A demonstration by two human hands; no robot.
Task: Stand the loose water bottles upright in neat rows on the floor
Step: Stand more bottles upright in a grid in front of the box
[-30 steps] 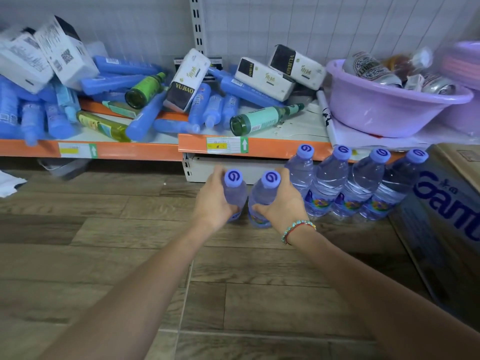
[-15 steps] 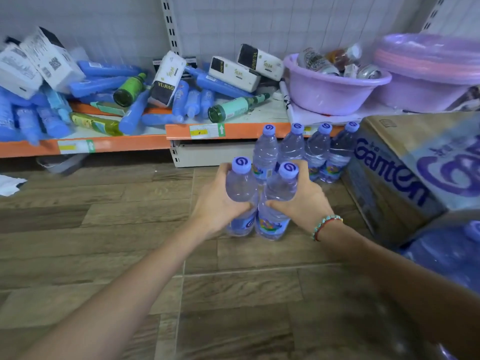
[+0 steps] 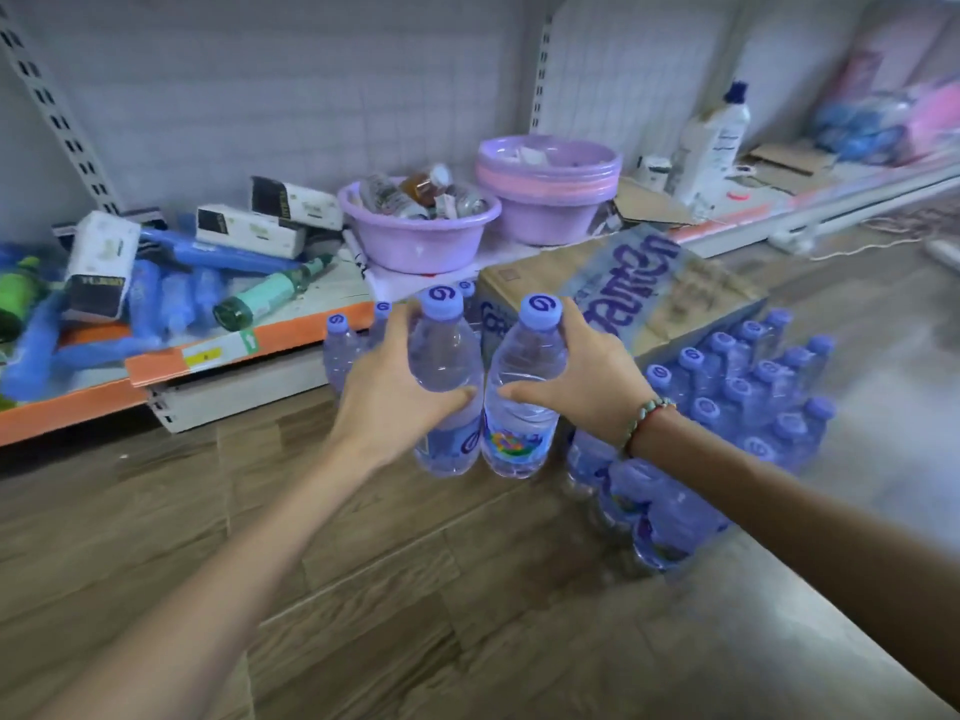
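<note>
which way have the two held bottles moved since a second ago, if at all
Yes. The two held bottles were at the left end of the row; now they are in front of it, nearer the carton.

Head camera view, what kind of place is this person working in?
Most likely a small shop or its stockroom. Slotted metal shelving with an orange price-label rail, a printed carton on the floor, and a shrink-wrapped pack of water bottles beside it point to retail stock.
</note>
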